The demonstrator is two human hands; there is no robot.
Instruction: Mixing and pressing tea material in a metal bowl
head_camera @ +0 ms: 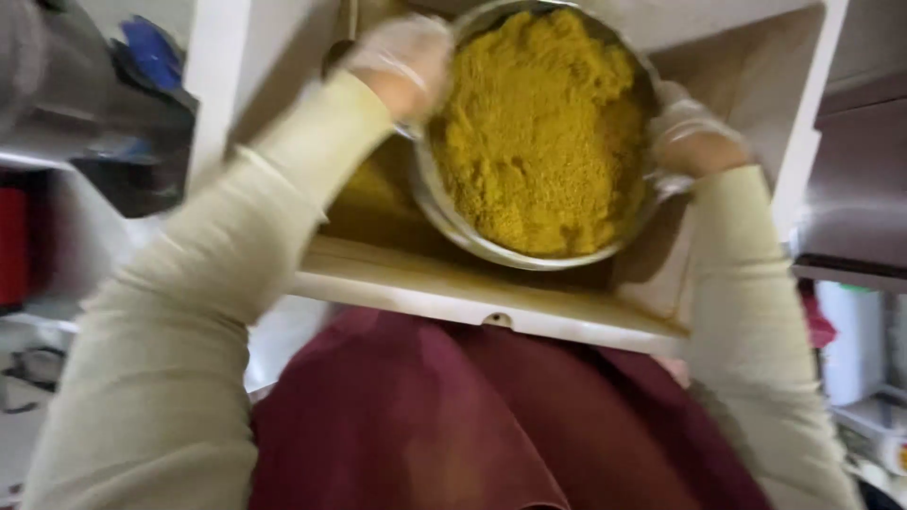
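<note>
A round metal bowl (pixel 444 203) filled with yellow crumbly powder (pixel 539 132) is held over a white box-like bin (pixel 472 288). My left hand (pixel 402 61), in a clear thin glove, grips the bowl's left rim. My right hand (pixel 694 137), gloved too, grips the right rim. Both arms wear pale cream sleeves. The view is blurred by motion.
Yellow powder lies inside the bin under the bowl (pixel 373 203). A dark red apron (pixel 472 425) covers my lap below the bin's front edge. Blurred shelves with a blue thing (pixel 151 52) stand at left, a white container (pixel 850 340) at right.
</note>
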